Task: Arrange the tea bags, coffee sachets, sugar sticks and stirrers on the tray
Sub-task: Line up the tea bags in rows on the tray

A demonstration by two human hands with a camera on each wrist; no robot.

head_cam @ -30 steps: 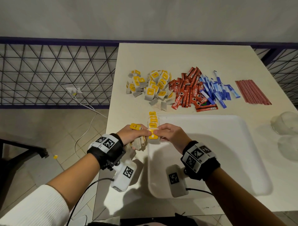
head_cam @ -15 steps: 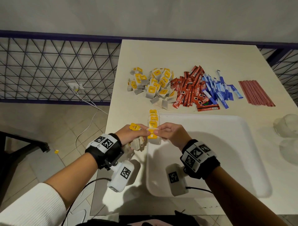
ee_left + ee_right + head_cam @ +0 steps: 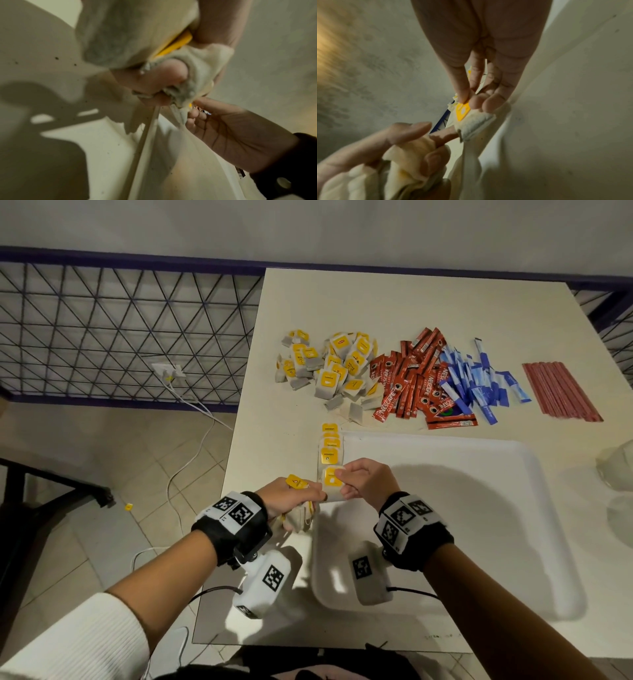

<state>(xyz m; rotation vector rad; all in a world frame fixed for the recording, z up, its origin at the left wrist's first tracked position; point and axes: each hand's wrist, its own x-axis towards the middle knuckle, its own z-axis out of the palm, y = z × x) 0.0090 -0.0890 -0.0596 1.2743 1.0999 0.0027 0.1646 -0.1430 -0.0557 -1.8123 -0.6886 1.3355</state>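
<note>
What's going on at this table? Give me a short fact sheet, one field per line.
Left hand: grips a bunch of tea bags
Right hand: pinches one tea bag at the tray's left edge
Tray: white, with a row of tea bags along its left edge
Loose piles on the table: tea bag pile, coffee sachets, sugar sticks, stirrers

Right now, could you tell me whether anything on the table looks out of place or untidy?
Mostly the supplies: the tea bags, coffee sachets and sugar sticks lie in loose, overlapping heaps beyond the tray. Only the stirrers lie side by side. Nothing looks spilled or torn.
</note>
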